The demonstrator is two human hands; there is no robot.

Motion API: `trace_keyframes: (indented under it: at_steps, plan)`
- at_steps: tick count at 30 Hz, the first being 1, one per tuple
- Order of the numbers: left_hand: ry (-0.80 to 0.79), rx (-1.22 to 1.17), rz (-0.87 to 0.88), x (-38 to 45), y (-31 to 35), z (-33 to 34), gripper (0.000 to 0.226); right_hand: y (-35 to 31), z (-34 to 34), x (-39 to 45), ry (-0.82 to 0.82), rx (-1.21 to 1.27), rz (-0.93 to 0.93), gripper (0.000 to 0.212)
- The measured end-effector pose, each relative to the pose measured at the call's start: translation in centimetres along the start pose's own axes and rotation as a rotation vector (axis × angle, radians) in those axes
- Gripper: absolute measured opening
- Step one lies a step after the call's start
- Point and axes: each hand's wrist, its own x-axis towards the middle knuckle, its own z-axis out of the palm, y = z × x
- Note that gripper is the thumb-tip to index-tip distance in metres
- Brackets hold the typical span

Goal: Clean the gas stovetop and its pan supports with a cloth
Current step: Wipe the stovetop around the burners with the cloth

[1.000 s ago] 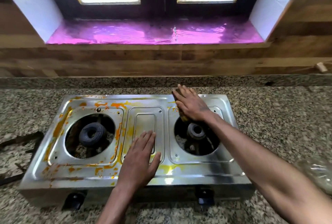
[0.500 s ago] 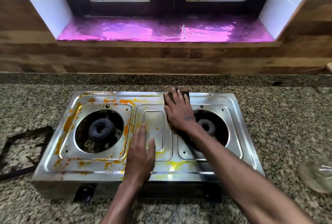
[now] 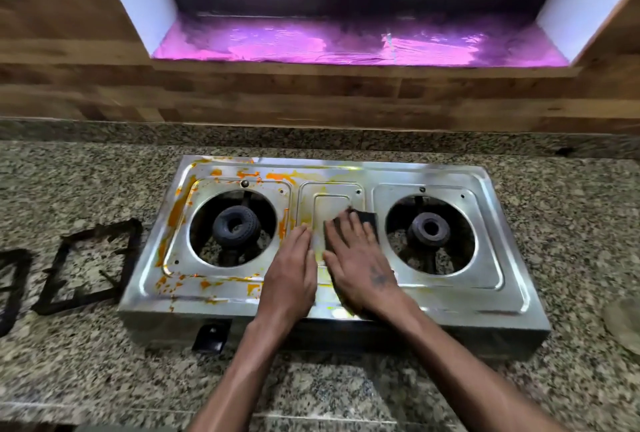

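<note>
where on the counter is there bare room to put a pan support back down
Bare granite lies between the stove and the back wall, and along the front edge to either side of the arms. The left end is crowded by two pan supports, and a glass item sits at the right edge. On the stove's middle, the left hand rests and the right hand presses the cloth.

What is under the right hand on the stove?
A dark scrubbing pad lies under the right hand, pressed flat on the stovetop. Only its far corner shows; the rest is covered.
</note>
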Motion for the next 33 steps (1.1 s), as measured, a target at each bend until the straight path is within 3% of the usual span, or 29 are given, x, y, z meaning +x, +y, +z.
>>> trace_keyframes:
  at_steps: [2, 4, 10, 15, 21, 26, 29, 33]
  plan:
    - [-0.012, -0.039, -0.001, -0.2, -0.4, -0.7, 0.044, -1.2, 0.8, -1.4, -0.069, 0.010, -0.241, 0.070]
    - [-0.027, -0.029, 0.019, -0.7, -1.0, -1.2, 0.045, -0.3, 0.9, -2.8, -0.121, 0.019, -0.336, 0.066]
    - [-0.028, 0.293, 0.145, -2.8, -2.8, -2.0, 0.049, -1.8, 1.1, 1.4, 0.053, -0.022, 0.080, 0.075]
    - [-0.061, 0.324, 0.155, -3.8, -4.6, -2.9, 0.057, -2.3, 1.2, 0.9, -0.017, -0.004, -0.167, 0.070]
    - [-0.054, 0.303, 0.126, -4.4, -6.6, -4.8, 0.057, -1.9, 1.0, 6.6, 0.131, -0.037, 0.229, 0.065]
    - [-0.029, 0.194, 0.109, -4.3, -6.7, -5.5, 0.055, -3.9, 1.6, 6.1, 0.048, -0.022, -0.071, 0.072]
    - [0.043, 0.124, 0.065, -3.7, -6.6, -6.4, 0.053, -3.9, 1.1, 6.4, 0.067, 0.109, 0.013, 0.073]
    - [0.069, 0.092, 0.143, -1.9, -4.2, -6.3, 0.051, -6.6, -0.8, 6.5, 0.064, 0.666, -0.011, 0.057]
